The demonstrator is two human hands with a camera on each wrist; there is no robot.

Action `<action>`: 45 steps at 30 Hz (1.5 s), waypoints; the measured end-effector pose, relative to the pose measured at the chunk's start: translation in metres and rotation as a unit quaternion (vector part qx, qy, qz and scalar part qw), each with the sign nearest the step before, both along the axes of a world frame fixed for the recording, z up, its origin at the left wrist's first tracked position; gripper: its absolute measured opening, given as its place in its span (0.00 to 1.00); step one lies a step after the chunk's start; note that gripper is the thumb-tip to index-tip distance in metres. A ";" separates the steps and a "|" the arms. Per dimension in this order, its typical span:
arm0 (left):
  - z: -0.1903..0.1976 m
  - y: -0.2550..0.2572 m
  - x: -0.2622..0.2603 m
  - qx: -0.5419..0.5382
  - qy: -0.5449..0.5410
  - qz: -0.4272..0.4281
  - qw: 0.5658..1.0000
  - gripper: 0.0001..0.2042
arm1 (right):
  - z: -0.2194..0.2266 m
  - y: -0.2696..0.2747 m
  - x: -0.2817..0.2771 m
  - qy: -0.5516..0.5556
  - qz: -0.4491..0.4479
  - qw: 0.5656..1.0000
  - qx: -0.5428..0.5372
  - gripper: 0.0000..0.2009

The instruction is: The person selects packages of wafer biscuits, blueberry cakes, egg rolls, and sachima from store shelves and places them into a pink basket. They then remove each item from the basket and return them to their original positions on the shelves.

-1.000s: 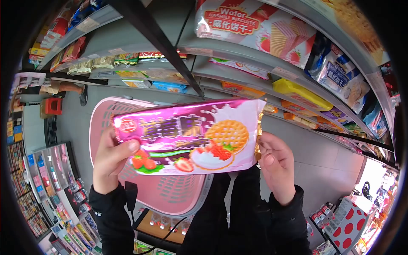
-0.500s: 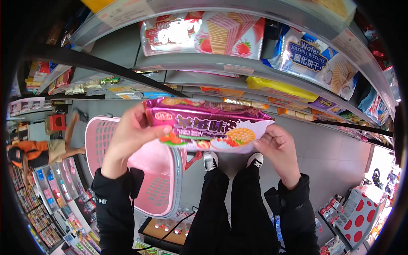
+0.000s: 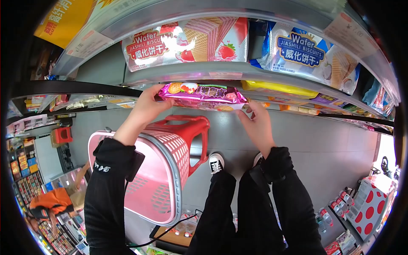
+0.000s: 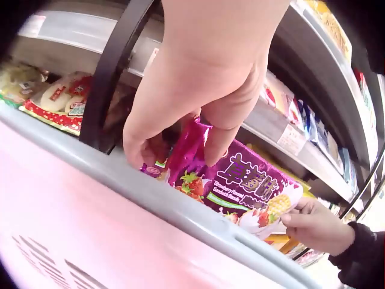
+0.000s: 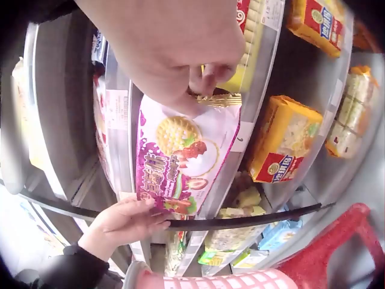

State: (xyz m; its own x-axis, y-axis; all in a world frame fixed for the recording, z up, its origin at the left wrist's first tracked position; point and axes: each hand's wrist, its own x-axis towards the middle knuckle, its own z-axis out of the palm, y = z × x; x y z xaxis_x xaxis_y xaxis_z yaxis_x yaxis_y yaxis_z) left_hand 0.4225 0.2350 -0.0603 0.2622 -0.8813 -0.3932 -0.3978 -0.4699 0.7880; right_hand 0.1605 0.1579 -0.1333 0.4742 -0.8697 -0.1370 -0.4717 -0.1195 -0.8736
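Observation:
A purple and white pack of strawberry sandwich biscuits (image 3: 204, 97) is held level between both hands, close to the shelf front. My left hand (image 3: 148, 106) grips one end, thumb in front. In the left wrist view its fingers hold the purple end of the wrapper. My right hand (image 3: 258, 125) pinches the other end. The right wrist view shows its fingers at the gold crimped edge (image 5: 219, 100), with the printed biscuit and strawberries facing out. In the head view the pack's narrow side shows most, and its front is foreshortened.
A pink basket (image 3: 144, 161) with a red handle (image 3: 203, 140) stands on the floor at the left. Shelves ahead carry wafer packs (image 3: 187, 44), a blue and white wafer pack (image 3: 304, 55) and a yellow pack (image 3: 278, 88). A person in orange (image 3: 53, 200) is at far left.
Both hands have carried the biscuit pack forward to the shelf front and tipped it, so its narrow side now shows in the head view. The grip at both ends stays. The head view has shifted.

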 end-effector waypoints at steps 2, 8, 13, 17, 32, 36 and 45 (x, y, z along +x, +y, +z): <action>-0.006 -0.008 0.009 0.024 -0.011 -0.001 1.000 0.16 | -0.006 -0.004 0.012 -0.057 -0.011 0.997 0.046 0.10; -0.027 -0.013 0.031 0.086 -0.007 0.044 0.995 0.15 | -0.019 -0.013 0.046 -0.171 -0.058 0.982 0.053 0.10; -0.040 -0.016 0.037 0.076 0.071 0.135 0.985 0.14 | -0.022 -0.016 0.062 -0.164 -0.086 0.982 -0.032 0.12; -0.046 -0.019 0.040 0.020 0.092 0.140 0.986 0.13 | -0.028 -0.018 0.071 -0.178 -0.096 0.978 -0.046 0.13; -0.051 -0.017 0.049 0.103 0.086 0.084 0.987 0.14 | -0.049 -0.015 0.070 -0.165 -0.092 0.982 -0.020 0.19; -0.052 -0.015 0.042 0.046 0.117 0.123 0.984 0.14 | -0.040 -0.014 0.068 -0.166 -0.080 0.981 0.059 0.24; -0.005 -0.014 0.020 0.182 -0.080 -0.047 0.979 0.25 | -0.022 0.017 0.029 -0.159 0.022 0.986 0.051 0.28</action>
State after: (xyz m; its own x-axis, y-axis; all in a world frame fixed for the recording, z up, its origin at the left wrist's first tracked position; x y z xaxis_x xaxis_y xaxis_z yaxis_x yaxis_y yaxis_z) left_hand 0.4429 0.2206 -0.0650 0.2707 -0.7131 -0.6467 -0.5570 -0.6640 0.4989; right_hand 0.1898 0.1751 -0.1557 0.5441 -0.8368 -0.0614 -0.1682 -0.0371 -0.9851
